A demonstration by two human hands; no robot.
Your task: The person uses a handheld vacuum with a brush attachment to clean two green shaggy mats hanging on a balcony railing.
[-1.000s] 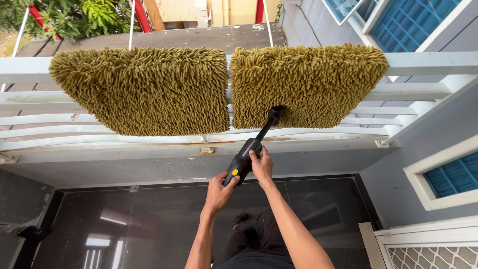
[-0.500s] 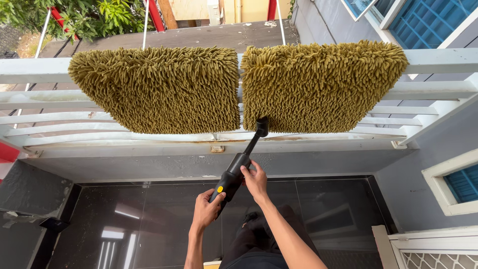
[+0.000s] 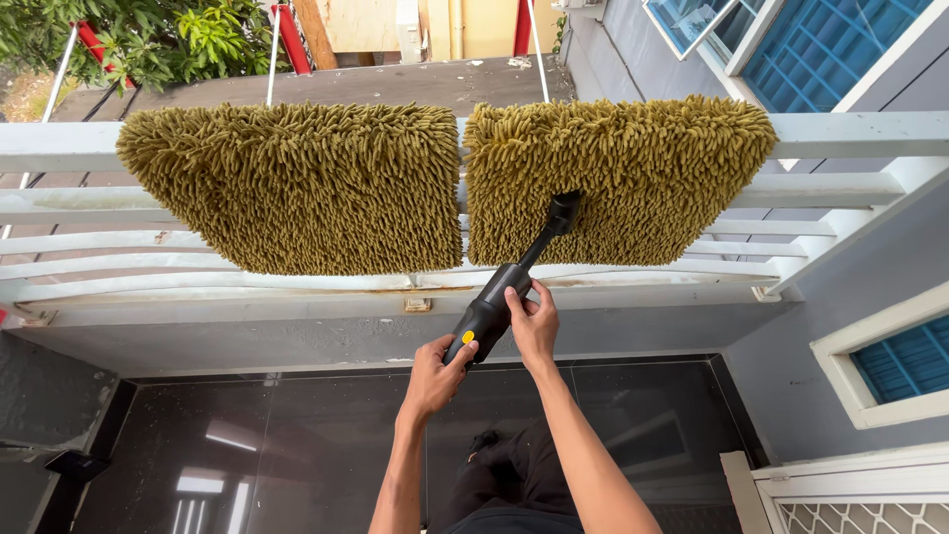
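Observation:
Two shaggy olive-yellow mats hang side by side over a white railing (image 3: 850,133). A black handheld vacuum (image 3: 499,302) with a yellow button points up and right, its nozzle tip pressed into the right mat (image 3: 643,168) near its lower left part. My left hand (image 3: 435,374) grips the rear handle of the vacuum, thumb by the yellow button. My right hand (image 3: 534,324) holds the vacuum's body just ahead of the left hand. The left mat (image 3: 297,188) hangs untouched.
The railing's white horizontal slats run the full width, above a grey ledge (image 3: 297,341). Dark glossy floor tiles (image 3: 247,445) lie below. A grey wall with blue-louvred windows (image 3: 909,361) stands on the right. Green plants (image 3: 148,35) and a wooden deck lie beyond.
The vacuum nozzle has moved up from the right mat's bottom edge onto its lower left face. Both hands rose with it.

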